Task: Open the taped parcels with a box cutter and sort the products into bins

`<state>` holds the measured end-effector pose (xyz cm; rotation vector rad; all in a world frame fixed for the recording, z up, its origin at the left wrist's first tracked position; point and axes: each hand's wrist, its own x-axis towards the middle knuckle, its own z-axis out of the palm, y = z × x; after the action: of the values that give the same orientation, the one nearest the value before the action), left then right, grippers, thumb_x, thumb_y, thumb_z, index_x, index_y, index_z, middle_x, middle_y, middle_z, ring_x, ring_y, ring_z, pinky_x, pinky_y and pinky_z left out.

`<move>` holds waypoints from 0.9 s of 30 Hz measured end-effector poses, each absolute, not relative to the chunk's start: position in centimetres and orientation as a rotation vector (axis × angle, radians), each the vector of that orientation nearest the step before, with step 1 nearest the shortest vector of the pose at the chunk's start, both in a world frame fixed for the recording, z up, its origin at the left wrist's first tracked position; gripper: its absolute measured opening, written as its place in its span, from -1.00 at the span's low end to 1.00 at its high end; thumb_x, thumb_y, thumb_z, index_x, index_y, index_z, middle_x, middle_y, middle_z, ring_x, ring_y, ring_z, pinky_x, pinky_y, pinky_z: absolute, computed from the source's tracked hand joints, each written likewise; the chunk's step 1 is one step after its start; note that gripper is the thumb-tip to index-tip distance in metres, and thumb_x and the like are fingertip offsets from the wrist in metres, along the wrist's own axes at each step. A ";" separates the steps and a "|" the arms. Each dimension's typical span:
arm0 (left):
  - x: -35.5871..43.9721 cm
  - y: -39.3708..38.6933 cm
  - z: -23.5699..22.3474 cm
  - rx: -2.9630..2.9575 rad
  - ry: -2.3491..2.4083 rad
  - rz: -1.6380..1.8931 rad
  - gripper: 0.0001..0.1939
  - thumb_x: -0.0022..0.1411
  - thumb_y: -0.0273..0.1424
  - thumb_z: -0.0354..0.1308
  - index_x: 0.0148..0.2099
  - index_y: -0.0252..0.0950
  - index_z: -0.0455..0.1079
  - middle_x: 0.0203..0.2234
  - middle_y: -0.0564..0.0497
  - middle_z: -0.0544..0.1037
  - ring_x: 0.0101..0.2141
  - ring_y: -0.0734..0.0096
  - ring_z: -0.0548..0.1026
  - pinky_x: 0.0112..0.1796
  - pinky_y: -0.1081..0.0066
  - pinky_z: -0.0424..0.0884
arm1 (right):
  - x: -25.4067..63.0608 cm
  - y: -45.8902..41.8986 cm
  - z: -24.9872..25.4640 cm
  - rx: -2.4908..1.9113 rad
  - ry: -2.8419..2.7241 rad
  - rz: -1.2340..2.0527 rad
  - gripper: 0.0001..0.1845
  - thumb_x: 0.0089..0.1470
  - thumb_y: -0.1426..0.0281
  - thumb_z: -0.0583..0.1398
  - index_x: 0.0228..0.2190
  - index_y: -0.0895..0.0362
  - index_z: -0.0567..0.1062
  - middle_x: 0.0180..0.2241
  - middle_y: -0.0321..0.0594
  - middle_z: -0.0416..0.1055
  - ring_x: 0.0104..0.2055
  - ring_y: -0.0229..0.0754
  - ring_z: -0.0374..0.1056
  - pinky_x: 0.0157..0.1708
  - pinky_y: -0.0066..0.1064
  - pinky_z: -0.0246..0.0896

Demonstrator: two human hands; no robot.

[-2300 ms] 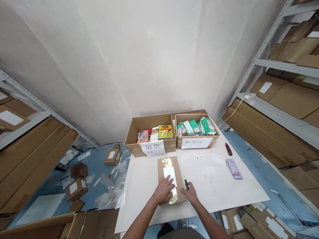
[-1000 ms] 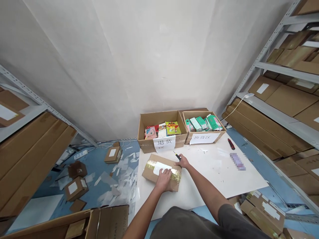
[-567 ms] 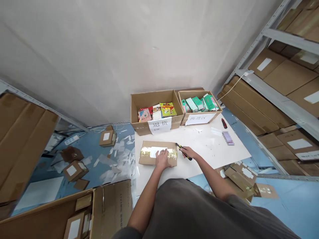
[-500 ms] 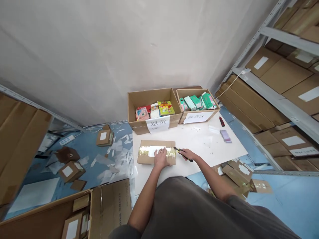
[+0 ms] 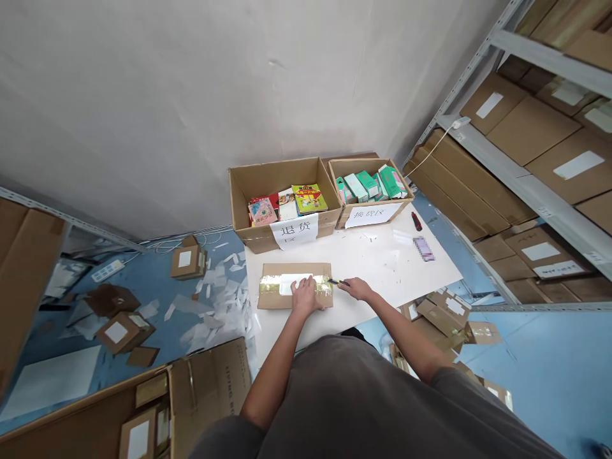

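Note:
A flat cardboard parcel (image 5: 275,287), sealed with shiny tape and bearing a white label, lies on the white table (image 5: 382,261). My left hand (image 5: 305,296) presses flat on the parcel's near right part. My right hand (image 5: 356,289) grips a yellow and black utility knife (image 5: 337,282), whose tip touches the parcel's right end at the tape.
Two open cartons stand at the table's far edge: one with books (image 5: 280,194), one with green boxes (image 5: 370,191), each with a paper sign. A red cutter (image 5: 416,221) and a small purple item (image 5: 423,248) lie right. Parcels and paper scraps litter the floor (image 5: 124,328). Shelves of cartons flank both sides.
The parcel was turned from lengthwise to crosswise on the table. My right hand brought the knife from the parcel's far side round to its right end. The view has tilted down.

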<state>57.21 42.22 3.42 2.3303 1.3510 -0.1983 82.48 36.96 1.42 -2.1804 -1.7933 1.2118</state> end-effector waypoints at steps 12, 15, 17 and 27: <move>56.8 41.9 3.1 2.310 1.349 -0.127 0.15 -0.25 -0.06 0.56 0.36 -0.15 0.16 0.28 -0.24 0.41 0.33 -0.15 0.24 0.30 -0.05 -0.06 | 84.1 38.8 2.0 -2.002 -1.758 1.726 -0.31 0.14 -0.31 0.10 -0.50 0.08 0.39 -0.69 -0.32 0.32 -0.66 -0.21 0.26 -0.50 -0.38 0.14; 56.7 41.5 3.3 2.321 1.346 -0.106 0.12 -0.27 -0.07 0.57 0.33 -0.14 0.21 0.31 -0.23 0.37 0.33 -0.15 0.24 0.30 -0.04 -0.06 | 84.1 37.5 1.5 -1.892 -1.592 1.851 -0.30 0.10 -0.33 0.12 -0.53 0.07 0.33 -0.69 -0.34 0.29 -0.69 -0.25 0.19 -0.56 -0.39 0.12; 56.5 41.2 3.4 2.328 1.350 -0.098 0.07 -0.27 -0.09 0.57 0.30 -0.12 0.24 0.33 -0.21 0.35 0.33 -0.15 0.23 0.31 -0.04 -0.05 | 84.4 37.6 1.4 -1.839 -1.610 1.902 -0.30 0.10 -0.32 0.13 -0.54 0.07 0.32 -0.70 -0.34 0.28 -0.69 -0.26 0.18 -0.56 -0.39 0.12; 56.5 42.2 2.9 2.384 1.285 -0.190 0.05 -0.25 -0.09 0.56 0.29 -0.08 0.25 0.39 -0.20 0.26 0.34 -0.22 0.21 0.28 -0.12 -0.04 | 84.0 44.5 3.4 -1.990 -2.057 1.778 -0.39 -0.03 -0.22 0.30 -0.56 0.08 0.48 -0.72 -0.31 0.31 -0.62 -0.19 0.27 -0.45 -0.36 0.16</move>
<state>56.47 42.18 2.92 2.3837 1.2852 -0.1896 83.99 44.49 3.36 -1.9902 -2.0571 1.7783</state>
